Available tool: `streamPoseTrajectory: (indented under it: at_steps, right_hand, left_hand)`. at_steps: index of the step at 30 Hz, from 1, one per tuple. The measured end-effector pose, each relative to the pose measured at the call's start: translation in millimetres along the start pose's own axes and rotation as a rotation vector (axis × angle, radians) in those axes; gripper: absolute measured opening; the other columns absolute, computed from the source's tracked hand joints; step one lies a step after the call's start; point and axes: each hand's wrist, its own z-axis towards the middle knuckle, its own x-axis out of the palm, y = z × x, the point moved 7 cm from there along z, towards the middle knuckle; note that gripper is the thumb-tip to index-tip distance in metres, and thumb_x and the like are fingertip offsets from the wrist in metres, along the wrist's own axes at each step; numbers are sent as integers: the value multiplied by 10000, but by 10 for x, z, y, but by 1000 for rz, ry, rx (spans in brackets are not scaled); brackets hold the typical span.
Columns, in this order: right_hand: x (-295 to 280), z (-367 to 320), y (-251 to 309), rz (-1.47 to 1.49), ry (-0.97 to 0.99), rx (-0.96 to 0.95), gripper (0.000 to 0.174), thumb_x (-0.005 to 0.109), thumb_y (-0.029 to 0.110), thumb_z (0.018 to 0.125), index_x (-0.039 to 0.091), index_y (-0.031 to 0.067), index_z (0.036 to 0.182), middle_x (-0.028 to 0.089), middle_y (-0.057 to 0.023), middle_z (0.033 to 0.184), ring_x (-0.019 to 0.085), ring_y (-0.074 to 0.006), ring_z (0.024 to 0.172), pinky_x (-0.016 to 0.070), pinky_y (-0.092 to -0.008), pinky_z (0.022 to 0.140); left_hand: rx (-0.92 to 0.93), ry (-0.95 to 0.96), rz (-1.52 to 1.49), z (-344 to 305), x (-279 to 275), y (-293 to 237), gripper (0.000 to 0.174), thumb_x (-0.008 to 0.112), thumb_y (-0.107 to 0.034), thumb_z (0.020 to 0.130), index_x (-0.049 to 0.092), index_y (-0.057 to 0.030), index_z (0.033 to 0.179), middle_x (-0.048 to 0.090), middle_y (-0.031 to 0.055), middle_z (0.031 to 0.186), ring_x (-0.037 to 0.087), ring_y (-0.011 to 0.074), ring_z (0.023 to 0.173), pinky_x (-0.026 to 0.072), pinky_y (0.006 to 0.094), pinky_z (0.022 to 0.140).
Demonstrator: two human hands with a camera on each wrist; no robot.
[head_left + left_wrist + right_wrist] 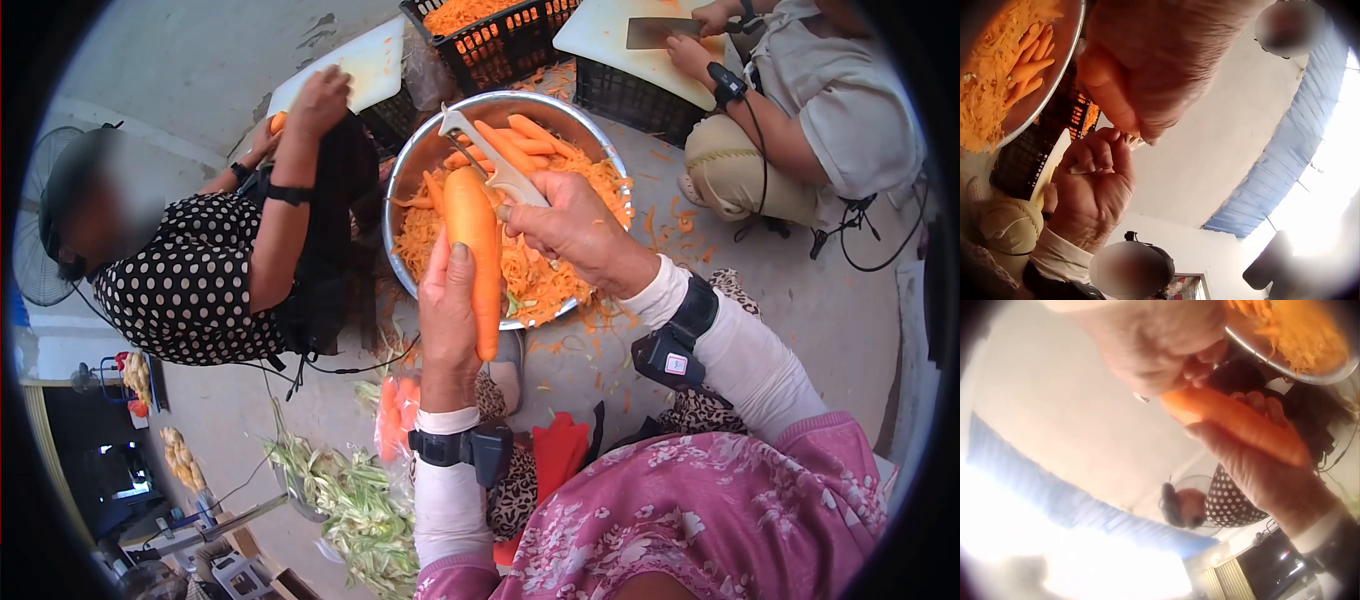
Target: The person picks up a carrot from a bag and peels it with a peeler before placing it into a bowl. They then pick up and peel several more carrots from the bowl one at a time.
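In the head view my left hand holds a large carrot upright, thumb along its side and the thick end up. My right hand grips the pale handle of a peeler, whose blade lies close by the carrot's upper end. Below both hands stands a wide metal basin with peeled carrots and a heap of orange peelings. The right wrist view shows the left fingers wrapped around the carrot; there the peeler is mostly hidden behind the right hand.
A person in a polka-dot top sits at left by a white board. Another at upper right works with a cleaver on a cutting board. A black crate stands behind the basin. Leafy trimmings lie on the floor.
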Motion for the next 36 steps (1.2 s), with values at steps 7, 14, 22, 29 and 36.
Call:
streamPoseTrajectory:
  at_steps: [7,14,22,29,36]
  right_hand:
    - [-273,188,-16,-435,-173,-275,232,594,115,827,633,-21,1011,619,-57,726,563,-100,644,449,-266,577]
    - [-110,-22,209,-542,-42,-306,235,584,182,894,604,-28,997,611,-52,769,555,-126,699,441,-302,624]
    - [285,-401,210,-781,235,-675,131,574,152,864,554,25,890,564,-144,778,587,-351,739,469,-423,646]
    - [219,-362,223,-1023,86,-763,132,583,143,858,528,55,940,572,-118,799,587,-343,703,469,-422,563]
    - [-234,101,179,-1133,-59,-556,144,575,130,877,547,-10,863,559,-197,740,565,-405,717,426,-456,590]
  left_hand:
    - [-73,41,-338,18,-100,72,526,398,-486,971,504,26,1029,523,108,859,492,175,663,404,264,531]
    - [-151,164,-660,28,-69,112,581,378,-535,960,501,27,1038,492,116,889,411,159,648,375,244,527]
    - [-206,2,-759,25,-117,107,581,384,-575,940,508,-24,1077,524,92,831,442,161,642,370,248,481]
    - [-242,116,-786,3,-24,111,540,359,-567,952,485,-44,1002,431,49,744,341,125,579,306,231,456]
    - [-211,201,-463,-80,48,85,516,352,-553,963,466,-49,947,337,31,742,328,124,598,292,211,447]
